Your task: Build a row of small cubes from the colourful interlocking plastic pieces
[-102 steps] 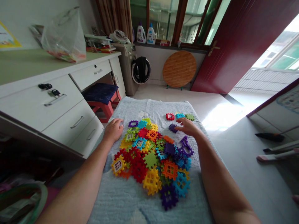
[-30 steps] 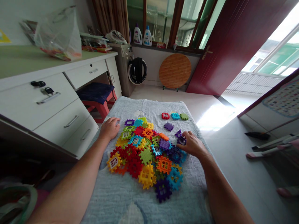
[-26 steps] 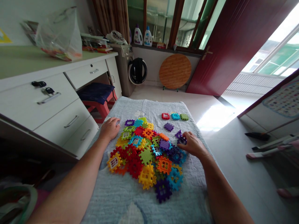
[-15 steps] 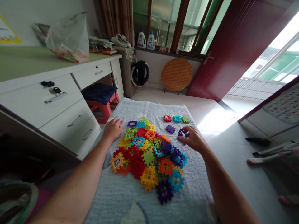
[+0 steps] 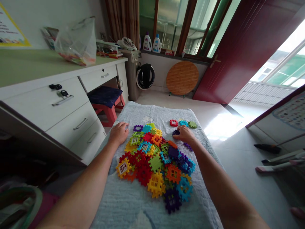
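Note:
My right hand (image 5: pixel 186 134) has its fingertips closed on a solid purple interlocking plastic tile (image 5: pixel 176 132) at the cloth, right of the pile. Part of that tile is hidden by the fingers. Another purple tile (image 5: pixel 188 146), with an opening, lies beside my right wrist. Resting on the cloth left of the pile, my left hand (image 5: pixel 119 132) is empty with its fingers loosely out. Between my arms spreads a heap of mixed-colour tiles (image 5: pixel 155 163), some with window inserts. Beyond my right hand, a red tile (image 5: pixel 173 122), a blue tile (image 5: pixel 183 123) and a green tile (image 5: pixel 192 124) form a row.
A pale blue cloth (image 5: pixel 124 203) covers the table. To the left stand a white drawer desk (image 5: pixel 69 114) holding a plastic bag (image 5: pixel 79 44), and a red stool (image 5: pixel 108 113). A washing machine (image 5: pixel 132 73) and a round wooden board (image 5: pixel 182 78) are at the back.
My right hand has moved left from the purple tile with an opening to the solid purple tile and grasped it. My left hand stays on the cloth. The view has shifted slightly.

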